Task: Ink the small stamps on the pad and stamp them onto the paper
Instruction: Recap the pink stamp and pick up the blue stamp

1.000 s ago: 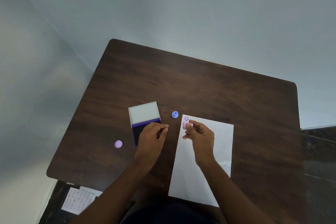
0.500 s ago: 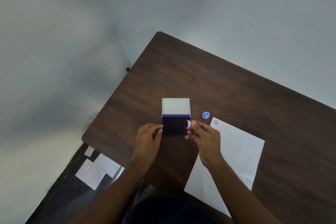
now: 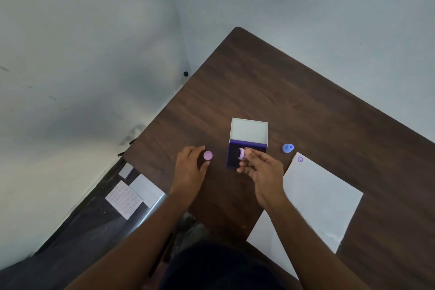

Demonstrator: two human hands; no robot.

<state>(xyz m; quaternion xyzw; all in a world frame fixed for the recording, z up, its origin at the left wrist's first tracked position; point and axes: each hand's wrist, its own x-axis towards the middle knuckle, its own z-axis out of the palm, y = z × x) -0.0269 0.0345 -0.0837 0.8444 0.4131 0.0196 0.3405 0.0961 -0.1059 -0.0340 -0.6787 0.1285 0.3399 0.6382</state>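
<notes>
1. Pinching a small pink round stamp (image 3: pixel 242 154), the right hand (image 3: pixel 263 172) holds it tilted, dark face turned left, over the dark purple ink pad (image 3: pixel 233 155) in its open white case.
2. The left hand (image 3: pixel 189 167), fingers curled, touches a lilac round stamp (image 3: pixel 207 155) on the dark wooden table (image 3: pixel 282 92); a firm grip cannot be told.
3. The white paper sheet (image 3: pixel 317 198) lies right of the pad, bearing one purple print (image 3: pixel 300 159).
4. A blue stamp (image 3: pixel 287 148) stands just beyond the paper's corner.

The ink pad (image 3: pixel 237 155) is a dark purple box with its white lid (image 3: pixel 249 130) flipped open. A pink stamp (image 3: pixel 242 153) is tipped on its side over the pad, another pink stamp (image 3: pixel 208 155) sits to the left, and a blue stamp (image 3: pixel 288 148) sits to the right. The white paper (image 3: pixel 315 198) has one purple mark (image 3: pixel 300 159) in its top corner.
</notes>
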